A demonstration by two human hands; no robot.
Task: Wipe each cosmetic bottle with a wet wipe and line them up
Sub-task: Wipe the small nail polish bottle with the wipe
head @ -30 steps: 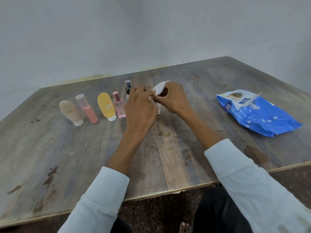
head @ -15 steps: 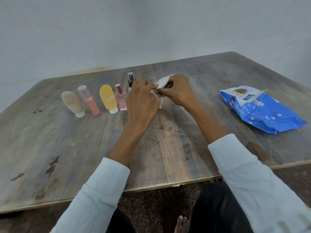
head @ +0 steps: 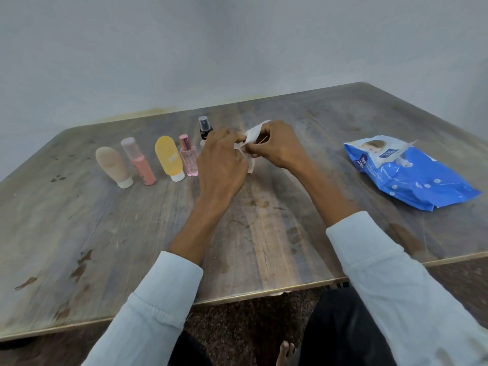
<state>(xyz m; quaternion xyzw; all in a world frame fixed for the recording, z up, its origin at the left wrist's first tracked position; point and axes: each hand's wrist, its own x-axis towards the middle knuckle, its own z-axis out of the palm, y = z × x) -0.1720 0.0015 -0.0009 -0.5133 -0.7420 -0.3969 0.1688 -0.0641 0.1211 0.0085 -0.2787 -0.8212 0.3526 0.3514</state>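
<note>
Both hands meet above the table's middle and pinch a white wet wipe (head: 253,134). My left hand (head: 221,165) grips its lower part, and my right hand (head: 277,146) holds the upper flap. Whether the wipe is wrapped round anything is hidden by my fingers. To the left stands a row: a beige tube (head: 113,165), a pink spray bottle (head: 138,162), a yellow tube (head: 169,157) and a pink perfume bottle (head: 188,161). A black-capped spray bottle (head: 205,128) stands just behind my left hand, its lower part hidden.
A blue pack of wipes (head: 412,178) lies at the right with its flap lifted. The worn wooden table (head: 79,233) reaches a pale wall at the back, and its front edge is close to my knees.
Both hands stay together on the wipe, and the fingers shift it slightly. The row of bottles and the pack have not moved on the table.
</note>
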